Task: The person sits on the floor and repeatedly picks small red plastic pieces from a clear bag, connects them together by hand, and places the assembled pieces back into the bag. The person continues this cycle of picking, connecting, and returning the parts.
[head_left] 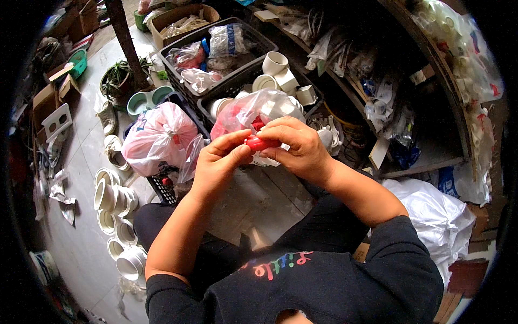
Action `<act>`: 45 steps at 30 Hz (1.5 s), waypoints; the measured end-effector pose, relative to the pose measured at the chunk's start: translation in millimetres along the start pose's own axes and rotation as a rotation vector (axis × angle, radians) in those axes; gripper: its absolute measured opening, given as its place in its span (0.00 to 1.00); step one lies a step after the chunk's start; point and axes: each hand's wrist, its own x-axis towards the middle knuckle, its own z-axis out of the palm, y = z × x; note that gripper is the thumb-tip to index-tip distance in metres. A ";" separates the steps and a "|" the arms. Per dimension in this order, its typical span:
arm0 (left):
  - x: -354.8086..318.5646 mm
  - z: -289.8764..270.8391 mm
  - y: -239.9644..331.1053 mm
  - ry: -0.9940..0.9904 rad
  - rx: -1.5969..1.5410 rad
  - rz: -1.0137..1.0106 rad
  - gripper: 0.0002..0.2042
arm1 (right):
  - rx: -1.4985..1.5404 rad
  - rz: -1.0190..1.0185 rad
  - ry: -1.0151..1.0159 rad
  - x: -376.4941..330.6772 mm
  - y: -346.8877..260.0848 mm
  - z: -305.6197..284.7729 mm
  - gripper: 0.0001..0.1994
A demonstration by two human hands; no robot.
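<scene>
Over tiled floor (pixel 81 162) among crates (pixel 178 80) and shelving (pixel 423 168), our left hand (pixel 221 155) and right hand (pixel 303 148), nearly closed, pinch a red piece (pixel 256 143) their fingers (pixel 279 134) partly hide.

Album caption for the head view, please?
Left fingers and right fingers hold a small red piece near crates and white fittings.

Multicoloured cursive lettering (pixel 283 263), inverted in this view, crosses the chest of the wearer's black shirt (pixel 345 291); blue printing on a white packet (pixel 220 43) in the rear crate (pixel 181 82) is too small to read.
</scene>
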 end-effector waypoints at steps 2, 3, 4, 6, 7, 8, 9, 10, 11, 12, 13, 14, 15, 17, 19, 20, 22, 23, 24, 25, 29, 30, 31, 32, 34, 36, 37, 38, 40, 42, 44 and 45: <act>0.0 0.3 -0.9 -0.003 -0.023 -0.001 0.14 | 0.003 0.024 -0.011 -0.7 0.6 -0.2 0.13; -0.2 -0.1 -1.9 -0.007 -0.029 0.007 0.14 | 0.031 0.074 -0.029 -2.0 0.1 -0.2 0.13; -0.6 -0.5 -2.4 -0.010 -0.036 0.016 0.14 | 0.059 0.124 -0.048 -3.0 -0.6 0.2 0.13; -1.7 -0.3 -1.9 -0.008 -0.015 0.032 0.14 | 0.186 0.272 -0.024 -3.8 -4.8 3.1 0.11; -2.2 -0.4 -1.9 -0.006 -0.004 0.040 0.14 | 0.249 0.346 -0.012 -3.8 -5.9 4.2 0.10; -2.5 -0.5 -1.9 -0.012 0.034 0.066 0.14 | 0.229 0.313 -0.004 -4.0 -4.3 4.5 0.10; -2.6 -0.8 -2.4 -0.018 0.072 0.092 0.14 | 0.208 0.279 0.004 -4.7 -0.6 5.3 0.10; -2.5 -1.0 -2.8 -0.025 0.110 0.119 0.14 | 0.187 0.246 0.013 -5.7 2.2 6.2 0.10; -2.0 -1.4 -3.1 -0.031 0.185 0.183 0.14 | 0.304 0.307 0.018 -7.3 3.4 8.2 0.09; -1.1 -1.7 -3.3 -0.039 0.259 0.248 0.14 | 0.420 0.369 0.025 -9.0 3.8 10.8 0.09; -0.2 -1.8 -3.3 -0.046 0.333 0.312 0.14 | 0.537 0.430 0.031 -9.9 3.9 12.0 0.09; 0.1 -1.7 -2.5 -0.054 0.349 0.319 0.14 | 0.595 0.520 -0.010 -9.0 3.3 10.6 0.09; 0.2 -1.4 -1.0 -0.063 0.364 0.325 0.14 | 0.652 0.609 -0.052 -7.2 1.7 7.3 0.09; -0.5 -1.2 -0.8 -0.061 0.319 0.268 0.14 | 0.755 0.730 -0.126 -3.4 -1.8 2.7 0.09; -2.3 -1.1 -2.9 -0.039 0.198 0.142 0.14 | 0.848 0.791 -0.191 -0.5 -4.4 0.6 0.09; -2.0 -0.8 -3.2 -0.031 0.165 0.131 0.14 | 0.909 0.796 -0.170 -1.2 -3.1 1.5 0.10; -1.4 -0.4 -3.4 -0.015 0.099 0.109 0.14 | 1.030 0.804 -0.126 -4.6 2.7 6.5 0.11; -0.8 -0.3 -2.6 -0.009 0.087 0.100 0.14 | 0.959 0.733 -0.121 -6.1 4.7 10.2 0.12; 0.0 -0.1 -1.5 -0.003 0.076 0.090 0.14 | 0.888 0.662 -0.114 -7.7 6.0 14.5 0.13; 0.8 0.2 -0.9 0.002 0.065 0.079 0.14 | 0.815 0.591 -0.108 -8.5 6.6 16.3 0.15; -1.0 -2.8 -4.3 -0.004 0.101 0.141 0.15 | 0.699 0.901 -0.242 4.1 -6.8 2.5 0.14; -1.8 -1.3 -2.7 -0.001 0.106 0.148 0.15 | 0.723 0.931 -0.241 3.5 -4.5 2.5 0.14; -2.4 -0.3 -1.9 0.003 0.112 0.155 0.14 | 0.747 0.960 -0.240 1.8 -1.3 3.8 0.14; -2.2 0.2 -2.2 0.015 0.094 0.149 0.14 | 0.771 0.991 -0.238 0.5 0.4 4.6 0.14; -0.7 0.6 -2.1 0.040 0.058 0.138 0.14 | 0.653 0.707 -0.121 0.3 2.8 16.0 0.14; -0.6 1.4 0.8 0.036 0.043 0.107 0.14 | 0.616 0.439 -0.012 -4.2 9.2 25.2 0.15; -0.1 1.6 1.9 0.034 0.035 0.091 0.14 | 0.604 0.356 -0.013 -5.3 10.1 22.6 0.15; -0.4 0.0 1.8 0.037 0.046 0.105 0.15 | 0.697 0.523 -0.057 -0.7 6.0 17.3 0.16; -0.3 -3.8 1.2 0.043 0.068 0.135 0.15 | 0.877 0.859 -0.149 7.3 5.3 10.1 0.17; 0.0 -1.0 7.0 0.043 0.065 0.141 0.14 | 0.897 0.836 -0.176 7.6 11.8 9.6 0.20; 0.0 0.3 10.2 0.051 0.054 0.154 0.14 | 0.828 0.651 -0.015 6.7 4.3 23.8 0.20; 0.0 -0.2 10.8 0.047 0.011 0.155 0.13 | 0.812 0.626 -0.019 7.3 4.1 25.2 0.19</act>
